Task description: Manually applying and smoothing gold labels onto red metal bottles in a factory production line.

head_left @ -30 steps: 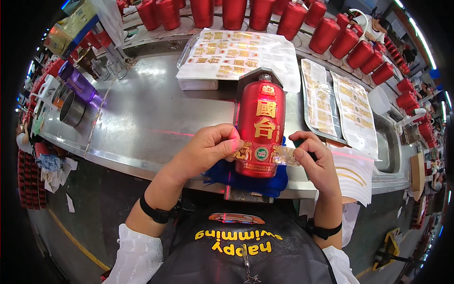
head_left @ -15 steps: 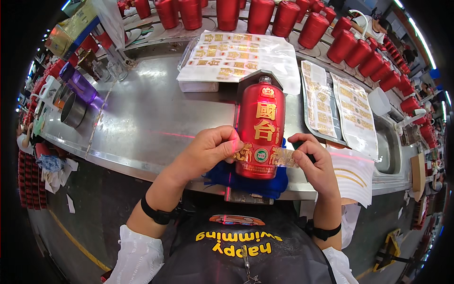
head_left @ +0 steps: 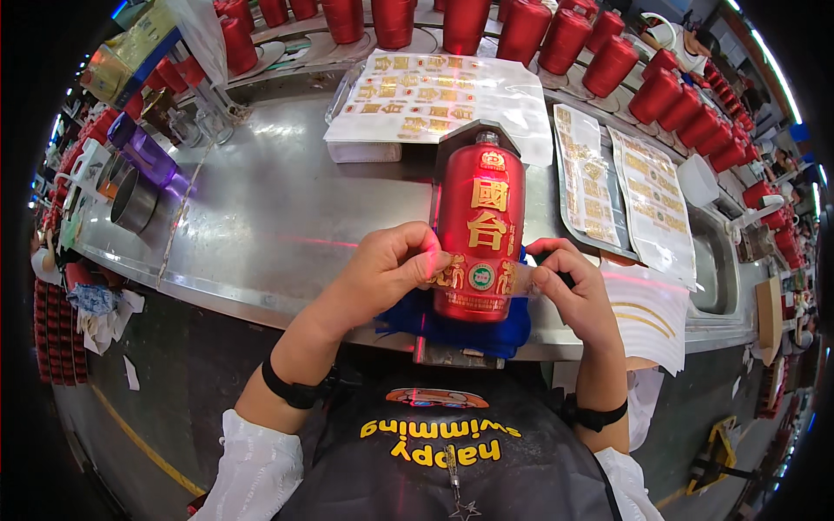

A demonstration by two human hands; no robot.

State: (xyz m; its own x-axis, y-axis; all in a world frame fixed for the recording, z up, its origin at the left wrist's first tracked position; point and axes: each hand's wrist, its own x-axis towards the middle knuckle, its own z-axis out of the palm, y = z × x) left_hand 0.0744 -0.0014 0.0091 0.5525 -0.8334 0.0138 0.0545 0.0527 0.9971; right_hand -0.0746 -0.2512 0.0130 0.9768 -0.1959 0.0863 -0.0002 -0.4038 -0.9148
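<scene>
Mid-frame, left hand (head_left: 395, 263) and right hand (head_left: 580, 291) pinch a likely flimsy strip (head_left: 480, 277) by its ends, the best hold, across the bottle (head_left: 511, 195); the right also cups something dark (head_left: 567, 279).

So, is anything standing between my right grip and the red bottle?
Only the clear, gold-patterned strip: it bridges the gap from your right grip to the red bottle, crossing its lower front. Nothing else visible stands in that gap.
</scene>
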